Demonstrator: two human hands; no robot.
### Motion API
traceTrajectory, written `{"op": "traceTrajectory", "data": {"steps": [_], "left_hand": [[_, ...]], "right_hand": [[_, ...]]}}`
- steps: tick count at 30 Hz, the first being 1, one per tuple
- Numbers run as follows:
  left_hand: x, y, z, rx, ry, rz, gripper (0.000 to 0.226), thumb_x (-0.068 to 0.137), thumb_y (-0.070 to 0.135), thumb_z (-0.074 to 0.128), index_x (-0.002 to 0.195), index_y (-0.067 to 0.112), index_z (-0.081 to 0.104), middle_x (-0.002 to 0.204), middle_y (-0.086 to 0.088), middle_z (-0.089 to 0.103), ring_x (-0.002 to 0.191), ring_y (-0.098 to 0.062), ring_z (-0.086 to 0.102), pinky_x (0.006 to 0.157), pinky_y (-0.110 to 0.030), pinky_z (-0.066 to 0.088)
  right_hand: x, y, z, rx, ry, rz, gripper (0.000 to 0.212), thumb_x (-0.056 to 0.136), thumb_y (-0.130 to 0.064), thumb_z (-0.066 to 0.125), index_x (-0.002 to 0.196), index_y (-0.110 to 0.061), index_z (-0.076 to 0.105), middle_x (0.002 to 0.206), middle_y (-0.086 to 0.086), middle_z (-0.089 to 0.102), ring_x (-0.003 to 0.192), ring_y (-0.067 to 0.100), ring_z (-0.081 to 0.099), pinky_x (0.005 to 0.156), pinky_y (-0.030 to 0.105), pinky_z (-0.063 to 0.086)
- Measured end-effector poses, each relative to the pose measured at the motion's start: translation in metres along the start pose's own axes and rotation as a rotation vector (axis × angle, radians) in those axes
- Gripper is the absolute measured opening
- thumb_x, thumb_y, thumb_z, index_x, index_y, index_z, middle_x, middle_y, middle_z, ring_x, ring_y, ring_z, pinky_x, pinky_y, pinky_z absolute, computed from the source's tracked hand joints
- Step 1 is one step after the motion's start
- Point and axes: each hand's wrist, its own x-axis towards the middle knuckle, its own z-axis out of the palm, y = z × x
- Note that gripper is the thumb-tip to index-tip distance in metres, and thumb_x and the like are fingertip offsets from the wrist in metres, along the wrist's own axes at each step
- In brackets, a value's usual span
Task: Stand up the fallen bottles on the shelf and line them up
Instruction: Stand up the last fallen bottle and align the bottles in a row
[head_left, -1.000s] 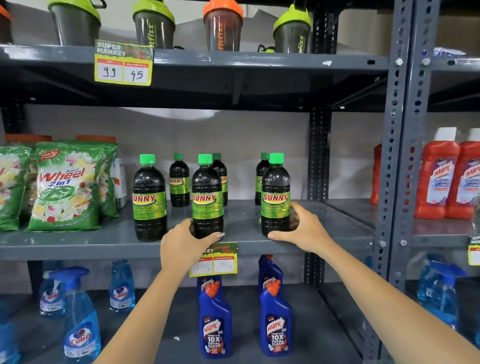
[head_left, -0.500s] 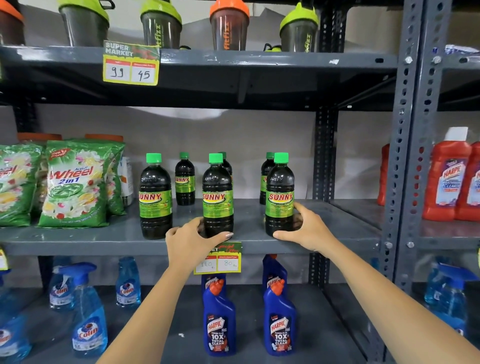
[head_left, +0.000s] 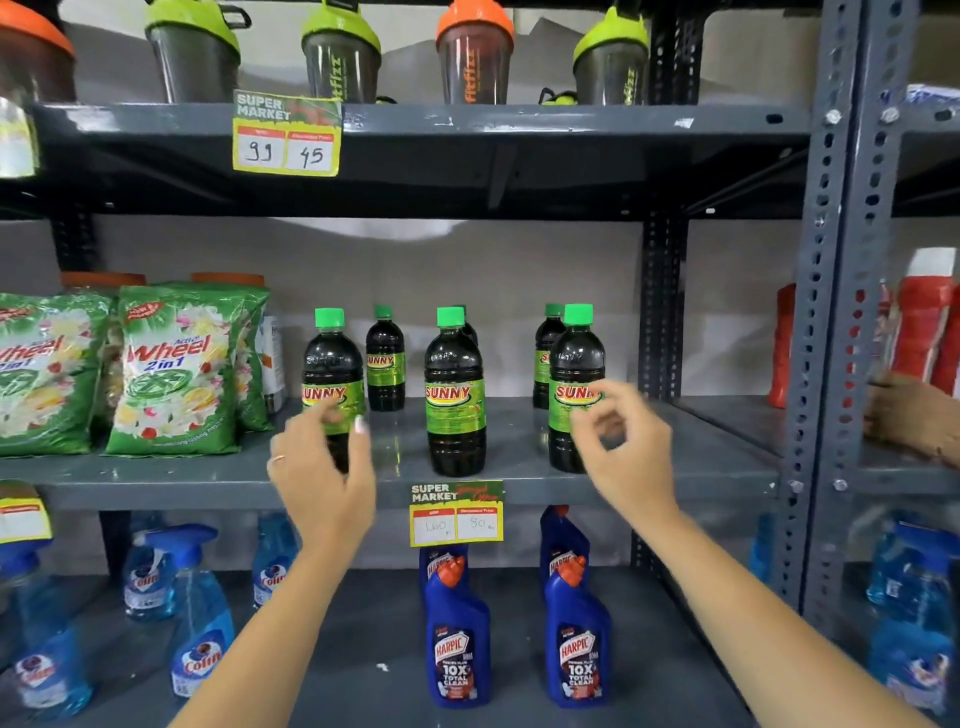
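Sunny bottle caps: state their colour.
Bright green caps, clearest in the head view.

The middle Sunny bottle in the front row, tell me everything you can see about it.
The dark plastic bottle with the bright green screw cap stands upright near the front edge of the grey metal shelf, between two matching bottles. Its rounded shoulders narrow to a short neck. A green label wraps its waist, with "SUNNY" in yellow on a red band. The liquid inside looks almost black. Neither hand touches it; a price tag hangs just below.
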Motion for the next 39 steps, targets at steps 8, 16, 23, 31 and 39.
{"op": "traceTrajectory", "data": {"steps": [8, 16, 23, 31, 39], "left_hand": [[0.025, -0.067, -0.01, 0.326, -0.62, -0.178, 0.106, 0.062, 0.087, 0.041, 0.145, 0.022, 0.027, 0.121, -0.003, 0.067, 0.123, -0.024, 0.053, 0.115, -0.047, 0.006], [0.028, -0.069, -0.01, 0.25, -0.546, -0.151, 0.061, 0.074, 0.07, 0.059, 0.117, 0.027, 0.054, 0.106, 0.007, 0.071, 0.109, -0.017, 0.06, 0.113, -0.044, 0.018], [0.03, -0.072, -0.012, 0.242, -0.592, -0.142, 0.067, 0.07, 0.075, 0.058, 0.118, 0.029, 0.049, 0.107, 0.009, 0.069, 0.109, -0.016, 0.059, 0.111, -0.042, 0.018], [0.032, -0.062, -0.007, 0.307, -0.625, -0.197, 0.073, 0.059, 0.087, 0.053, 0.11, 0.035, 0.049, 0.094, 0.015, 0.065, 0.104, -0.015, 0.061, 0.109, -0.047, 0.013], [0.03, -0.062, -0.006, 0.299, -0.611, -0.204, 0.075, 0.052, 0.091, 0.05, 0.103, 0.037, 0.051, 0.092, 0.015, 0.068, 0.103, -0.015, 0.061, 0.111, -0.049, 0.009]], "right_hand": [[0.01, -0.029, 0.085, -0.053, -0.62, 0.403, 0.083, 0.068, -0.052, 0.082, 0.136, -0.022, 0.047, 0.132, -0.006, 0.058, 0.118, 0.014, 0.055, 0.09, 0.029, 0.043], [0.006, -0.025, 0.097, -0.101, -0.579, 0.426, 0.06, 0.063, -0.049, 0.086, 0.115, -0.026, 0.065, 0.113, -0.008, 0.07, 0.095, 0.008, 0.063, 0.081, 0.026, 0.049], [0.005, -0.027, 0.101, -0.077, -0.595, 0.465, 0.056, 0.067, -0.042, 0.085, 0.116, -0.026, 0.063, 0.114, -0.007, 0.07, 0.1, 0.012, 0.065, 0.088, 0.035, 0.053], [0.005, -0.033, 0.101, -0.083, -0.595, 0.48, 0.055, 0.069, -0.038, 0.085, 0.117, -0.025, 0.062, 0.115, -0.005, 0.07, 0.099, 0.013, 0.064, 0.088, 0.034, 0.052], [0.003, -0.032, 0.103, -0.1, -0.576, 0.494, 0.055, 0.067, -0.04, 0.085, 0.116, -0.028, 0.062, 0.112, -0.008, 0.07, 0.098, 0.011, 0.064, 0.09, 0.036, 0.053]]}}
